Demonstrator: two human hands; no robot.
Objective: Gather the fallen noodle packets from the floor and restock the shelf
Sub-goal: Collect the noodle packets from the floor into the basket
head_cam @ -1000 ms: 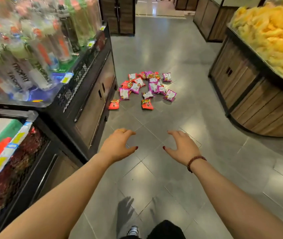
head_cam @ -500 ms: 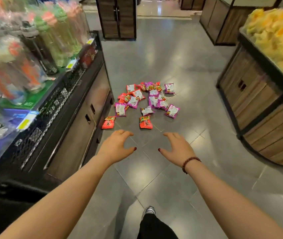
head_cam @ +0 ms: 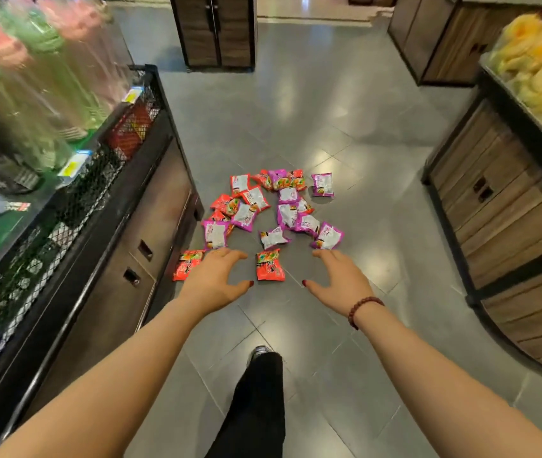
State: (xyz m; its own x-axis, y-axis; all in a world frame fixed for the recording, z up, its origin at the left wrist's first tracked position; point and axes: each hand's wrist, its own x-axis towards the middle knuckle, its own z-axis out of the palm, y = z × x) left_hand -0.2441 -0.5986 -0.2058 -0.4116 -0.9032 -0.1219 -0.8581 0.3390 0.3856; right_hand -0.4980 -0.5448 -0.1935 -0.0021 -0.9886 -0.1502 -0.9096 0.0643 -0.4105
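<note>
Several red and purple noodle packets lie scattered on the grey tiled floor in the aisle. The nearest red packet shows between my two hands. Another red packet lies by the shelf base, partly behind my left hand. That hand is stretched forward, fingers spread and curved, holding nothing. My right hand, with a bead bracelet on the wrist, is held out the same way and is empty too. Both hands are held out in front of me, well above the floor, and neither touches a packet.
A black wire-fronted shelf unit with bottles runs along the left. A wooden display bin of yellow snack bags stands at the right. A wooden cabinet stands at the aisle's far end. My dark trouser leg and shoe are below.
I have walked forward along the aisle, so the packets are now closer and just beyond my fingertips. Both hands stay outstretched and empty.
</note>
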